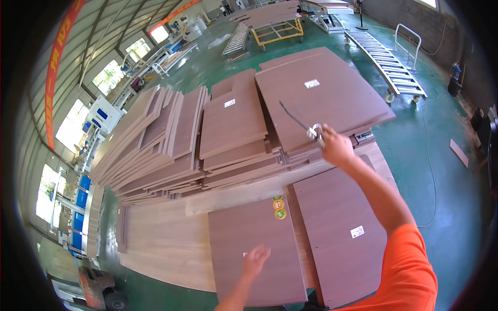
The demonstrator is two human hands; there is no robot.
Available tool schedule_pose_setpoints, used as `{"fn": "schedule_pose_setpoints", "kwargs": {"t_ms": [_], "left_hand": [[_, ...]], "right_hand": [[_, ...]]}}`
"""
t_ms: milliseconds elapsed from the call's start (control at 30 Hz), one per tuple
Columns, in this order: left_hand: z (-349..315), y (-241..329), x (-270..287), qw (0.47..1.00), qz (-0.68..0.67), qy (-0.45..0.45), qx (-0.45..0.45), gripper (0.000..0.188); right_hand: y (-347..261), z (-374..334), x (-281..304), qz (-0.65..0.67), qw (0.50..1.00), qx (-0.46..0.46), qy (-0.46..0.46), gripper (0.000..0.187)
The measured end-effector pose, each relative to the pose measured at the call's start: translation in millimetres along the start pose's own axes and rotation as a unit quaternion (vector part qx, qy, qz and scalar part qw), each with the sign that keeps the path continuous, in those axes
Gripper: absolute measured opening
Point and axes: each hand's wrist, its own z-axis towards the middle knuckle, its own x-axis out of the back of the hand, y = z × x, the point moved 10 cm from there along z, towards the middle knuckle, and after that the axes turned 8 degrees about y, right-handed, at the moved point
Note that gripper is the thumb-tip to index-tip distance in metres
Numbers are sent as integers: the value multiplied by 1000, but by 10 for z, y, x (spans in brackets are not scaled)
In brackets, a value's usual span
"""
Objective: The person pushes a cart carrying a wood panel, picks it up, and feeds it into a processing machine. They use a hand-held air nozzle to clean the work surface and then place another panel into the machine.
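Note:
My right hand (pixel 336 147) is closed round a silver air blow gun (pixel 314 132), whose long thin dark nozzle points up and to the left. Hand and tool are over the near edge of a stack topped by a large brown panel (pixel 332 98). Lower down, my left hand (pixel 257 259) hovers above a brown panel (pixel 254 228) with round yellow and green stickers at its far edge. The left fingers look stretched out, slightly blurred, and hold nothing visible. A white label beneath that hand is partly covered. Beside this panel, to the right, lies another brown panel (pixel 340 207) with a white label.
More brown panels are stacked in the middle (pixel 233 119) and lean in uneven piles on the left (pixel 155 129). A pale board (pixel 166 243) lies under the near panels. Roller conveyors (pixel 386 65) stand far right. A thin hose (pixel 436 171) crosses the green floor.

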Motion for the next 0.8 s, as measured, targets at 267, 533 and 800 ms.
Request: {"fn": "schedule_pose_setpoints", "kwargs": {"t_ms": [267, 533, 800], "left_hand": [[1089, 1581, -1493, 916, -347, -163, 118, 52], [252, 1224, -1574, 908, -317, -224, 157, 62], [-863, 1535, -91, 946, -319, -37, 34, 37]], "right_hand": [[964, -2488, 1090, 436, 778, -399, 213, 23], [593, -3334, 1111, 597, 626, -486, 122, 38], [-373, -3772, 754, 602, 651, -462, -28, 39]]}}
